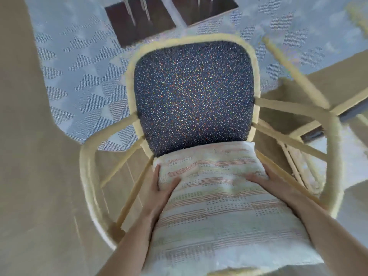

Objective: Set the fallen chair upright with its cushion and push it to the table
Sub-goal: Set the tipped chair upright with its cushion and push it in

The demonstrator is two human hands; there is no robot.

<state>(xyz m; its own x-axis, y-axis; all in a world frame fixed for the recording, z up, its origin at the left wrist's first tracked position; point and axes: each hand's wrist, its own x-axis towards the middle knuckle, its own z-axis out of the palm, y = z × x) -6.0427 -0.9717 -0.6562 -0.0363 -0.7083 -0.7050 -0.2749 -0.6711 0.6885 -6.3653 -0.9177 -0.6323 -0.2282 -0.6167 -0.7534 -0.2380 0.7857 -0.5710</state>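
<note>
1. Looking down from the head camera, I see the chair [137, 56] with its seat facing up and its backrest [193, 96] on the far side. The backrest is dark fabric flecked with coloured dots inside a pale rattan frame. The chair's legs are hidden, so I cannot tell how they meet the floor.
2. The cushion [219, 216] lies on the seat. It is pale with thin orange and green woven stripes, and its far edge touches the bottom of the backrest.
3. The left hand [159, 188] has its grip closed on the cushion's left side, thumb on top and fingers running along the edge.
4. The right hand [264, 182] has its grip closed on the cushion's right side in the same way, just inside the right armrest [336, 156].
5. The left armrest [85, 176] curves round outside the left forearm.
6. The table [342, 82], tan-topped with a pale edge, stands to the right. Its corner is near the chair's right armrest; I cannot tell whether they touch.
7. Blue-grey patterned carpet [79, 76] lies beyond the chair, and dark brown slabs [139, 26] with thin metal rods sit at the top of the view.
</note>
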